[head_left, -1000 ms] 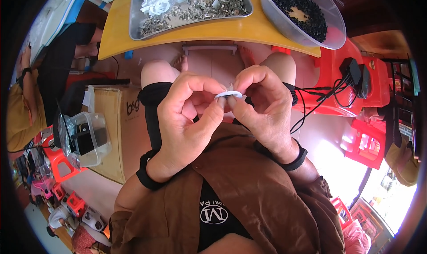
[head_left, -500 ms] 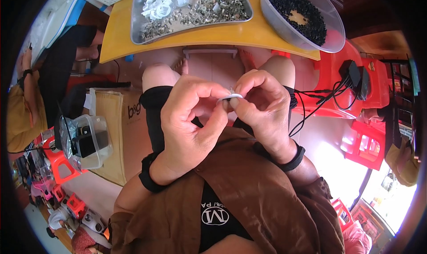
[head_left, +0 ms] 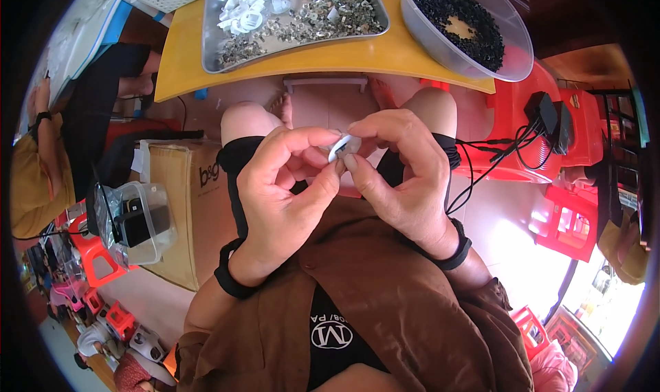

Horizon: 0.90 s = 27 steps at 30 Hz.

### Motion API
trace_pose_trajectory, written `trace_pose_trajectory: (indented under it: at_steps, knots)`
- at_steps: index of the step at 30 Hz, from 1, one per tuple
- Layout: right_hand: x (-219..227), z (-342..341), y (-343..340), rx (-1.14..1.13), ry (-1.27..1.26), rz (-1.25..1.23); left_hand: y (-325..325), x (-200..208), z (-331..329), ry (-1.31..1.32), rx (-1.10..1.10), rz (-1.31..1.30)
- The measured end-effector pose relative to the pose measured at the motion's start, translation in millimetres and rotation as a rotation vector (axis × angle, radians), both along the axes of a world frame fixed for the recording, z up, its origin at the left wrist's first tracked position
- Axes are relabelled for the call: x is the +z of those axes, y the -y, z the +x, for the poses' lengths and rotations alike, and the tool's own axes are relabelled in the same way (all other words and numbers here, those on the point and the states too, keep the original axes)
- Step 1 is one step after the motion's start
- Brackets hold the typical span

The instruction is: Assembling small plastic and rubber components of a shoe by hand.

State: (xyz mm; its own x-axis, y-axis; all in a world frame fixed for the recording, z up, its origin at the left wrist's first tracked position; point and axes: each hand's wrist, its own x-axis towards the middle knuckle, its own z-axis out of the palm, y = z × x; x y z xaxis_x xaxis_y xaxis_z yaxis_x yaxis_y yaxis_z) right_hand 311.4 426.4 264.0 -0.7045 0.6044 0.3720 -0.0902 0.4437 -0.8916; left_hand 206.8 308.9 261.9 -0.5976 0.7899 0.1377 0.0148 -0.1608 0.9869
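Between my two hands, above my lap, is a small white round plastic piece (head_left: 339, 147) with a translucent side and a dark spot at its middle. My left hand (head_left: 278, 189) pinches its left edge between thumb and fingers. The thumb and forefinger of my right hand (head_left: 402, 172) close on its right side. On the yellow table ahead, a metal tray (head_left: 295, 57) holds similar white plastic pieces (head_left: 244, 10) at its left and many small metal parts (head_left: 337, 10). What lies under my fingertips is hidden.
A clear round tub (head_left: 514, 48) of small black parts stands on the table's (head_left: 412, 61) right end. Left of my legs are a cardboard box (head_left: 180, 213) and a clear plastic bin (head_left: 148, 234). Black cables (head_left: 509, 151) hang by a red stool (head_left: 495, 162) at right. Another person's arm (head_left: 45, 131) shows at left.
The white plastic piece has turned from nearly edge-on to a tilted position, showing more of its face and translucent side. Both hands have shifted slightly left with it.
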Motion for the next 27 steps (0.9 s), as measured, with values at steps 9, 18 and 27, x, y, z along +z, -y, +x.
trace_pose_trajectory:
  at_steps: [9,18,27]
  knots:
    - [0,-1,0,-0.065,-0.068,0.179,0,3,1,-0.226,0.039,0.004]
    - [1,1,0,-0.056,0.005,0.035,3,-2,-6,0.377,-0.101,0.094]
    - [-1,-1,1,0.011,-0.002,-0.132,1,0,-4,0.389,-0.105,0.11]
